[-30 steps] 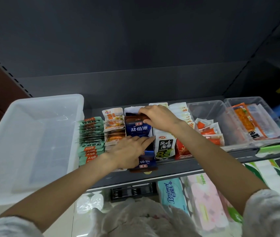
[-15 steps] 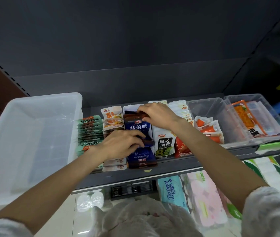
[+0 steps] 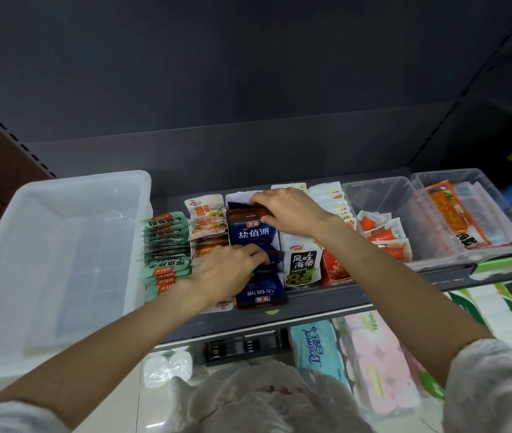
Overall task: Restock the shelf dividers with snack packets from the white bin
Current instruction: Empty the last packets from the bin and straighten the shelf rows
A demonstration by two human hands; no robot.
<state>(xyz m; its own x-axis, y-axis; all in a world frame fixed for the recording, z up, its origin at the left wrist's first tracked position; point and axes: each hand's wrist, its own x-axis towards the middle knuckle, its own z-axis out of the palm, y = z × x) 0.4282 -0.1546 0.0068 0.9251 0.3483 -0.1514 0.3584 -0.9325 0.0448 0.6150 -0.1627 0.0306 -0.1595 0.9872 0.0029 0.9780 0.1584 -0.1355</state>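
A row of dark blue snack packets (image 3: pixel 252 234) fills one shelf divider lane in the middle of the grey shelf (image 3: pixel 326 303). My right hand (image 3: pixel 289 210) grips the top edges of the rear blue packets at the back of the lane. Lower in the same lane, my left hand (image 3: pixel 226 273) has its fingers curled into the blue packets, pinching them near the middle. The white bin (image 3: pixel 8 245) stands on the shelf at the left, and I see no packets inside it.
Green packets (image 3: pixel 165 254), yellow-white packets (image 3: pixel 206 215), black-and-white seaweed packets (image 3: pixel 303 265) and red packets (image 3: pixel 336 270) fill neighbouring lanes. Two clear tubs (image 3: pixel 382 195) (image 3: pixel 510 220) sit at the right. Tissue packs (image 3: pixel 317 348) lie below the shelf.
My left hand has moved back along the blue lane and curled its fingers into the packets. My right hand has stayed on the rear packets.
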